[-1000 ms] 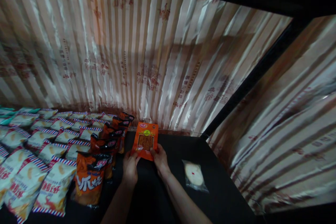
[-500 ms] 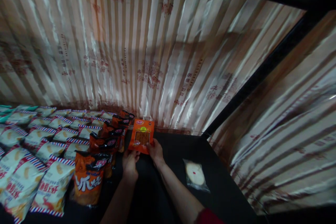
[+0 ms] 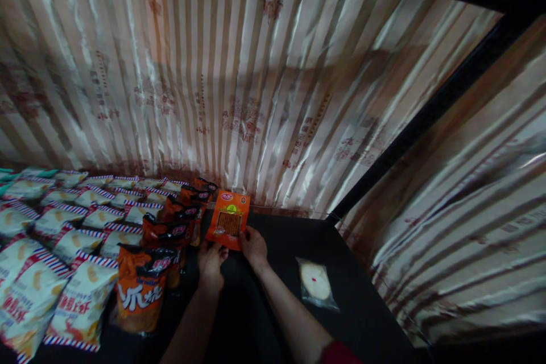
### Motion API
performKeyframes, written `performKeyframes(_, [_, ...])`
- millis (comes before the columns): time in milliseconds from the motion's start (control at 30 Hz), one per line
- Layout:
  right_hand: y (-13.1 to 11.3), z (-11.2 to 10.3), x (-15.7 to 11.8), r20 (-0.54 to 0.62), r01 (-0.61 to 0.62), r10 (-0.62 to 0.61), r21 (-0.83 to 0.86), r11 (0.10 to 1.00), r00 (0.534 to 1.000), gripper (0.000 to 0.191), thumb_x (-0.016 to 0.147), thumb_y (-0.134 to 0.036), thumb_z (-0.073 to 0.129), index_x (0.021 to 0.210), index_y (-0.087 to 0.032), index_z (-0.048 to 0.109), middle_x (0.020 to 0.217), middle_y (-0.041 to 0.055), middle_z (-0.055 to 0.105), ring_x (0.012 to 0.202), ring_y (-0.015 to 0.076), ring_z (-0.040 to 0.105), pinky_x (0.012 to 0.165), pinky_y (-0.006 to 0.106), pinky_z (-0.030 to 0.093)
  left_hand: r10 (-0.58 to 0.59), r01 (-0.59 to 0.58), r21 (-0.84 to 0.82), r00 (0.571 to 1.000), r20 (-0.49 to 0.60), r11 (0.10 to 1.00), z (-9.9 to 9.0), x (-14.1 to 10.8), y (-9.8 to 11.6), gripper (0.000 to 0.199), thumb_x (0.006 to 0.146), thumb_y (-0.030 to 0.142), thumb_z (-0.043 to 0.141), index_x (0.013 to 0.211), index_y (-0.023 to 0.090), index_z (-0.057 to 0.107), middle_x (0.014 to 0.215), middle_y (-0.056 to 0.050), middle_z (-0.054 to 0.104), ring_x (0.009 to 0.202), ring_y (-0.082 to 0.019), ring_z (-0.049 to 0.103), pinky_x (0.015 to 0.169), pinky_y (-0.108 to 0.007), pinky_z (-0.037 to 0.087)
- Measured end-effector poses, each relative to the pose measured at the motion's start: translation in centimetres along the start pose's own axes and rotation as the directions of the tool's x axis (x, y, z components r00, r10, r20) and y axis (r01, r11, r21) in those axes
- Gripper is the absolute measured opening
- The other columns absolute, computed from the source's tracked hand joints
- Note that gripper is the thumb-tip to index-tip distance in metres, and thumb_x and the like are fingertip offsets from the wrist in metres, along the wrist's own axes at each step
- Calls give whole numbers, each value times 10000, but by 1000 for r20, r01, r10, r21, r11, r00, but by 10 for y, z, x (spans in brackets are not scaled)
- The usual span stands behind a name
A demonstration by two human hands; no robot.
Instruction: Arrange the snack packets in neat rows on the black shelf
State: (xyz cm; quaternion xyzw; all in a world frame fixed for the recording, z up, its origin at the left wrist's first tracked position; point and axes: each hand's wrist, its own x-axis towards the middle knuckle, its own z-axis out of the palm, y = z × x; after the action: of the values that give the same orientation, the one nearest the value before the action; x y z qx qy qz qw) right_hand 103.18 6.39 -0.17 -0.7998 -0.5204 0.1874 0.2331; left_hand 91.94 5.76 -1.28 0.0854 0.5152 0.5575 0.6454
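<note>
An orange snack packet [image 3: 229,217] with a small window and a yellow-green spot stands upright between my hands, near the back of the black surface. My left hand [image 3: 211,264] grips its lower left corner from below. At the packet's lower right edge, my right hand [image 3: 255,247] pinches it with thumb and fingers. Just left of the packet runs a row of orange and black bags [image 3: 166,231], with a larger one [image 3: 140,290] at the front. To the right, a clear packet with a round pale item [image 3: 315,281] lies flat.
Several rows of white bags with striped edges [image 3: 81,301] fill the left side, with green bags [image 3: 38,173] at the far back left. Behind hangs a striped, printed foil sheet [image 3: 239,68]. A dark post [image 3: 418,114] slants at the right of the black surface [image 3: 362,318].
The view has shifted slightly, and the bags sit a little further left in it. The orange packet is tilted a bit differently, with both hands still on it.
</note>
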Motion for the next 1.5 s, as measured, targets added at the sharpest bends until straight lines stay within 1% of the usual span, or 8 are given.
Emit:
performKeyframes(167, [-4,-3,-1,37,-26,28,-62,998,999,279,874,-300,432,1040,-223,642,989,81,690,915,222,637,697,281,410,-13,13,28,1000,-18,1000,0,-2,0,149,723,45,559,796,157,493,555,31,562,446,-90,565,486,-204,447])
performKeyframes(367, [-4,1,-1,29,-31,33,-81,996,999,265,869,-307,457,1074,-252,615,1028,49,678,920,200,634,697,270,419,64,-61,67,997,-38,996,2,-2,-7,332,763,55,536,1072,150,464,650,19,595,482,-105,608,498,-209,491])
performKeyframes(633, [-1,11,-8,-76,-7,-2,-120,993,997,431,845,-308,481,1263,-206,479,1137,100,555,930,214,617,726,297,462,156,-140,151,983,-95,979,6,-15,-13,430,808,95,506,1206,160,356,744,6,575,509,-111,615,406,-189,480])
performKeyframes(700, [-1,14,-8,-154,39,-46,-50,998,987,456,845,-304,460,1285,-182,462,1141,120,537,957,226,601,747,319,478,183,-162,178,977,-106,970,5,-18,-12,368,801,90,498,1149,158,401,776,-7,577,520,-108,611,382,-178,460])
performKeyframes(833, [-11,22,-1,-241,280,-229,204,938,943,406,873,-312,379,1199,-132,539,1129,134,562,1029,211,570,892,338,458,226,-206,168,968,-113,964,2,-12,-8,251,811,125,486,1061,144,483,812,-33,595,494,-88,588,379,-166,430])
performKeyframes(933, [-28,30,6,-138,330,-300,407,852,944,430,879,-372,393,1215,-148,542,1170,121,591,1097,210,557,964,365,429,235,-221,111,964,-127,969,0,-2,-5,266,808,154,482,1070,132,524,880,-71,626,504,-90,591,417,-184,450])
performKeyframes(1200, [-66,46,14,178,148,-318,613,776,931,575,845,-534,469,1352,-268,421,1284,40,558,1157,229,543,989,432,428,237,-232,65,967,-90,971,-6,9,-3,300,774,113,452,1020,129,623,992,-112,640,735,-143,638,538,-211,502])
performKeyframes(1500, [-79,62,29,196,228,-428,618,753,883,611,865,-534,448,1393,-242,353,1398,52,448,1332,204,343,1114,408,232,221,-211,117,971,-88,971,-4,1,9,345,771,111,442,1050,139,643,1074,-119,643,856,-172,637,536,-199,485])
